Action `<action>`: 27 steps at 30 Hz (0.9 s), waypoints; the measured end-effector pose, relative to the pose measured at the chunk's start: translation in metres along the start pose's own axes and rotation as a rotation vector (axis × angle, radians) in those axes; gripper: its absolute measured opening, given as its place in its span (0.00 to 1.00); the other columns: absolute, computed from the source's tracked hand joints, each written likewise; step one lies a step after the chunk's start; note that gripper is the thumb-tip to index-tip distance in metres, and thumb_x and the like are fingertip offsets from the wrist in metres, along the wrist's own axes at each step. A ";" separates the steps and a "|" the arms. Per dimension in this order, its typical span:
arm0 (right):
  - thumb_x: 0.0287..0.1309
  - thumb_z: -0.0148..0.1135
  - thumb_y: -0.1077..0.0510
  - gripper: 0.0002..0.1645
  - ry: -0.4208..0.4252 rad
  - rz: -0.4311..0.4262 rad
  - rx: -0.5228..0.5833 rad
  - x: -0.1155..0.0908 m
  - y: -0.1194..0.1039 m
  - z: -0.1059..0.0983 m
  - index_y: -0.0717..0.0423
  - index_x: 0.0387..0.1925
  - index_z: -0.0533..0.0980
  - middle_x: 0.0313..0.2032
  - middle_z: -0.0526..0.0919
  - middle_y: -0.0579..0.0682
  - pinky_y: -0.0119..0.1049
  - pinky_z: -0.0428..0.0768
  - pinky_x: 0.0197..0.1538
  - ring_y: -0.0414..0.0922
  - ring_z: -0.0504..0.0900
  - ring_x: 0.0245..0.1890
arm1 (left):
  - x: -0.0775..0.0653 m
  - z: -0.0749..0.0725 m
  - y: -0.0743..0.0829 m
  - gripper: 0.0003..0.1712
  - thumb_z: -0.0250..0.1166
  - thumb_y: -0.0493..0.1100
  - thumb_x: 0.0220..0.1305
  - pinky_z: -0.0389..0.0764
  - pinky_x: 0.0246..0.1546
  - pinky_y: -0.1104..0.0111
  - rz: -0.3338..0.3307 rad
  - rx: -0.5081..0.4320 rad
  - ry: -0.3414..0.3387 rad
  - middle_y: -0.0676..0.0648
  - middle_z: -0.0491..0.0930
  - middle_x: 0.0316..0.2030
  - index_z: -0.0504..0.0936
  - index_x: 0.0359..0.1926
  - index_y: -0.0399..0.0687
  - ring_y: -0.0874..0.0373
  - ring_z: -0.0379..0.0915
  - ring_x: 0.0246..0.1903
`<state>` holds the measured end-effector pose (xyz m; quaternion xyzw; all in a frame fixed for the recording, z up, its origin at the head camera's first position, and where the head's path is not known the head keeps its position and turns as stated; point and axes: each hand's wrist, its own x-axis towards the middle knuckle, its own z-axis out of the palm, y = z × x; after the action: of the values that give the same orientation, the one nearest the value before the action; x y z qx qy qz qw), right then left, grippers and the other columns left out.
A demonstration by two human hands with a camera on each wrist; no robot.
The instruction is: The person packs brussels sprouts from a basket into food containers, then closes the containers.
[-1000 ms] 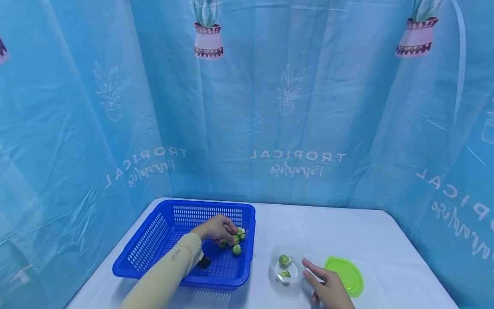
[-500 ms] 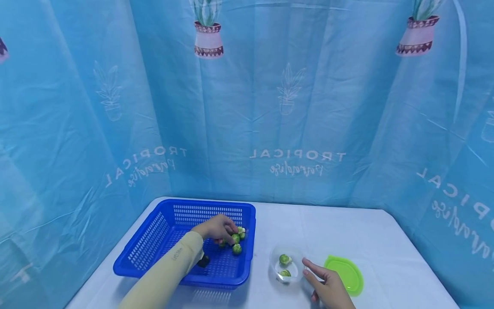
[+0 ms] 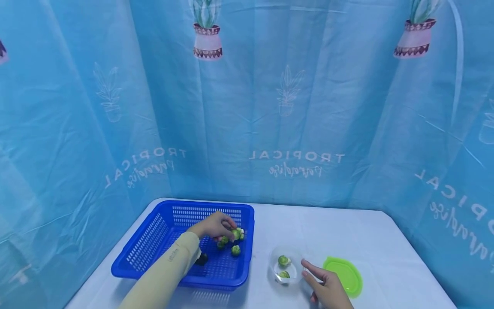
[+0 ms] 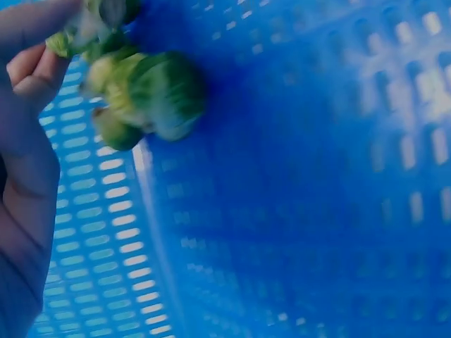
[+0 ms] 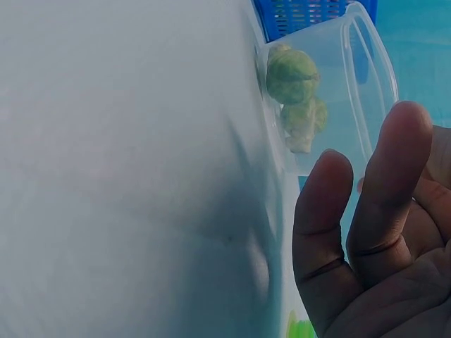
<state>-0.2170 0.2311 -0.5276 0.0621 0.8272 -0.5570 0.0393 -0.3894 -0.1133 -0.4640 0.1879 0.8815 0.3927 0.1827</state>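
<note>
My left hand (image 3: 214, 225) is inside the blue basket (image 3: 251, 253), thumb and fingers pinching a Brussels sprout (image 3: 235, 234). More Brussels sprouts lie close around these fingers; one loose sprout (image 3: 235, 250) sits just in front. In the left wrist view, several sprouts (image 4: 165, 95) cluster beside the hand, slightly blurred. At the right side of the clear plastic container (image 3: 275, 274), my right hand (image 3: 328, 287) holds the rim between thumb and forefinger. Two sprouts (image 3: 284, 260) lie in that container. The right wrist view shows its other fingers (image 5: 320, 204) loosely bent, off the wall.
A bright green lid (image 3: 349, 279) lies on the white tablecloth (image 3: 316, 227), to the right of the container and partly behind my right hand. Blue printed curtains (image 3: 293, 128) enclose the table at the back and sides. The basket's raised walls surround my left hand.
My left fingers have closed on a Brussels sprout and raised it slightly from the others in the basket. My right hand and the container have stayed in place.
</note>
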 end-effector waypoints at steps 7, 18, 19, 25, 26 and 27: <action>0.57 0.61 0.40 0.33 0.009 0.009 0.000 -0.001 -0.002 0.001 0.49 0.61 0.72 0.60 0.76 0.54 0.37 0.77 0.21 0.44 0.76 0.14 | -0.001 -0.007 0.010 0.19 0.70 0.47 0.54 0.79 0.19 0.61 0.041 -0.076 0.017 0.50 0.83 0.44 0.80 0.48 0.52 0.60 0.69 0.13; 0.57 0.61 0.41 0.32 0.011 0.018 0.001 -0.001 -0.002 0.002 0.48 0.61 0.72 0.59 0.77 0.54 0.36 0.77 0.22 0.44 0.77 0.15 | -0.009 -0.011 0.020 0.17 0.72 0.48 0.52 0.80 0.18 0.63 0.053 -0.109 0.103 0.47 0.80 0.52 0.81 0.45 0.58 0.54 0.72 0.15; 0.57 0.61 0.41 0.32 0.011 0.017 -0.001 -0.001 -0.002 0.002 0.48 0.61 0.72 0.58 0.77 0.54 0.36 0.77 0.22 0.44 0.77 0.15 | -0.010 -0.012 0.021 0.18 0.72 0.49 0.51 0.80 0.19 0.61 0.054 -0.113 0.113 0.46 0.80 0.53 0.81 0.45 0.59 0.53 0.72 0.15; 0.57 0.61 0.39 0.32 0.015 0.014 -0.014 -0.001 -0.003 0.002 0.47 0.61 0.72 0.58 0.77 0.54 0.36 0.76 0.21 0.44 0.76 0.15 | -0.017 -0.015 0.026 0.21 0.72 0.53 0.50 0.80 0.21 0.59 0.071 -0.136 0.138 0.46 0.78 0.56 0.80 0.47 0.60 0.51 0.72 0.15; 0.57 0.61 0.40 0.32 0.015 0.015 -0.013 -0.001 -0.003 0.002 0.47 0.61 0.72 0.58 0.77 0.54 0.36 0.76 0.21 0.44 0.76 0.15 | -0.018 -0.015 0.026 0.21 0.72 0.53 0.51 0.80 0.20 0.60 0.076 -0.138 0.140 0.46 0.78 0.56 0.80 0.47 0.60 0.48 0.73 0.16; 0.57 0.61 0.40 0.32 0.015 0.015 -0.014 -0.001 -0.003 0.002 0.47 0.61 0.72 0.58 0.77 0.54 0.36 0.76 0.21 0.44 0.77 0.15 | -0.018 -0.015 0.027 0.21 0.72 0.53 0.51 0.80 0.20 0.61 0.079 -0.140 0.143 0.47 0.78 0.56 0.80 0.47 0.60 0.46 0.73 0.17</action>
<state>-0.2161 0.2280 -0.5257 0.0720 0.8309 -0.5504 0.0375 -0.3754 -0.1147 -0.4305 0.1807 0.8545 0.4728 0.1165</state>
